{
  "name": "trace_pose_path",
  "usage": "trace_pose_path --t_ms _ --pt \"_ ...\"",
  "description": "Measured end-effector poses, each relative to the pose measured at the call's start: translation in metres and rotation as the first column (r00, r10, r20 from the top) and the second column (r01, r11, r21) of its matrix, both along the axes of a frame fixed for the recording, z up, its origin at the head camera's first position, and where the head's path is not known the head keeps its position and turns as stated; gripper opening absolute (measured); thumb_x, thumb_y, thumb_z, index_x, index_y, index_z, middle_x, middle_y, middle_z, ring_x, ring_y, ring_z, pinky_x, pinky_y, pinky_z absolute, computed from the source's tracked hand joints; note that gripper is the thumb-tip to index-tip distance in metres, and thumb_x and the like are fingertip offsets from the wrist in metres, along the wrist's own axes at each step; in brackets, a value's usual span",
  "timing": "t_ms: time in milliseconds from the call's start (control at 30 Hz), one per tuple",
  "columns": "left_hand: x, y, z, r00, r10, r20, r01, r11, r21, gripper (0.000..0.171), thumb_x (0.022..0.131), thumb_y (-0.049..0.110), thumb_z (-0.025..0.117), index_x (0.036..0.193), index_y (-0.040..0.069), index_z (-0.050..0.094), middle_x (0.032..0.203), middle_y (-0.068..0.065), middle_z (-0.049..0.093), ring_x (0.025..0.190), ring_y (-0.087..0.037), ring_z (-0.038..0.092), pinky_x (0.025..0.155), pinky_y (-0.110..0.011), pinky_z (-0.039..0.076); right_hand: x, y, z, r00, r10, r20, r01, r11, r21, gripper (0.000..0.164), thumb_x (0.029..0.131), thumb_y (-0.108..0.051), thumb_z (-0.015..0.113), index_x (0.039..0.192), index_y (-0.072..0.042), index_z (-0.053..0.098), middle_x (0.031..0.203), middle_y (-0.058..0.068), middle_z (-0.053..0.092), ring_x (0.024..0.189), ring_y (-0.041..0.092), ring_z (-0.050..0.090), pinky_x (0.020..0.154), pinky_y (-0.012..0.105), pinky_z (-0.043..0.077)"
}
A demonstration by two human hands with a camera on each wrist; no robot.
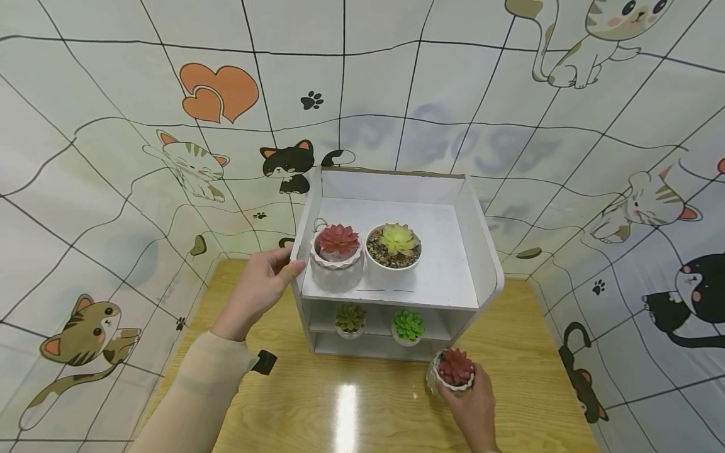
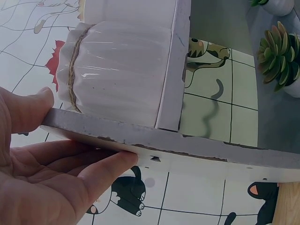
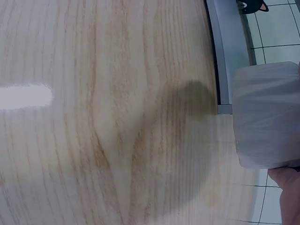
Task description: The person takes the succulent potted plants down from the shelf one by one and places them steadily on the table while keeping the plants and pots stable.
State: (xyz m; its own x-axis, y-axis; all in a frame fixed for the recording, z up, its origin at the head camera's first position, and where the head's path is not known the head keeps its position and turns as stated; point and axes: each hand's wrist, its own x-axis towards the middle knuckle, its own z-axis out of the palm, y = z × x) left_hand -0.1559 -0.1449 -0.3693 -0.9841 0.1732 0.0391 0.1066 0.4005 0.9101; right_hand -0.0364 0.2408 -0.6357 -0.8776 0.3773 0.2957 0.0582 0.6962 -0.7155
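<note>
My left hand [image 1: 253, 291] grips the left side panel of a white shelf unit [image 1: 447, 248]. The left wrist view shows the thumb on one face of that panel [image 2: 126, 131] and the fingers against the other. At the shelf's front right corner, my right hand [image 1: 474, 406] holds a white pot with a red succulent [image 1: 455, 368] above the table. Seen from the right wrist, the held pot's smooth side [image 3: 265, 117] fills the right edge, and most of the hand is out of frame. On the top board stand another red succulent in a scalloped pot [image 1: 337, 258] and a yellow-green succulent [image 1: 394, 245].
Two small potted succulents, one dark green [image 1: 350, 318] and one bright green [image 1: 408, 326], sit on the shelf's lower level. The unit stands on a wooden table [image 1: 294, 409]. Cat-print sheeting [image 1: 385, 88] surrounds it at the back and both sides.
</note>
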Motion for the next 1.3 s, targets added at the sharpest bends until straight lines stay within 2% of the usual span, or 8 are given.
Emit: trace_pose_path --t_ms 333,500,800,1300 --pt "0.000 0.000 -0.001 1.000 -0.003 0.007 0.003 1.000 0.017 0.043 0.106 0.011 0.059 0.143 -0.009 0.054 0.134 -0.024 0.065 0.119 -0.031 0.064 0.101 -0.042 0.052 -0.002 -0.002 -0.010 0.999 -0.009 0.051 0.010 1.000 -0.016 0.077 0.063 -0.011 0.096 0.123 0.012 0.054 0.113 0.031 0.060 0.107 0.047 0.060 0.093 0.062 0.049" --pt "0.000 0.000 -0.002 1.000 -0.001 -0.001 0.001 1.000 0.007 0.043 0.106 0.011 0.059 0.143 -0.009 0.055 0.133 -0.024 0.066 0.118 -0.030 0.064 0.101 -0.043 0.052 -0.002 -0.004 -0.014 0.999 -0.008 0.052 0.009 0.999 -0.031 0.077 0.063 -0.011 0.096 0.122 0.014 0.053 0.113 0.031 0.059 0.107 0.048 0.059 0.093 0.062 0.048" --pt "0.000 0.000 -0.003 1.000 0.006 -0.001 -0.006 1.000 0.007 0.043 0.105 0.010 0.059 0.143 -0.010 0.055 0.134 -0.025 0.065 0.119 -0.032 0.063 0.101 -0.045 0.052 -0.004 -0.005 -0.020 0.993 -0.010 0.117 0.018 0.998 -0.060 0.077 0.067 -0.014 0.095 0.123 0.015 0.051 0.116 0.033 0.058 0.110 0.049 0.058 0.096 0.064 0.048" --pt "-0.002 0.000 -0.003 1.000 0.009 -0.002 -0.009 1.000 0.000 0.044 0.106 0.013 0.060 0.143 -0.008 0.055 0.134 -0.024 0.065 0.119 -0.032 0.064 0.102 -0.046 0.051 -0.001 -0.013 -0.034 0.997 -0.052 0.062 0.055 0.997 -0.059 0.077 0.066 -0.012 0.095 0.121 0.016 0.049 0.113 0.034 0.055 0.108 0.051 0.056 0.096 0.064 0.047"
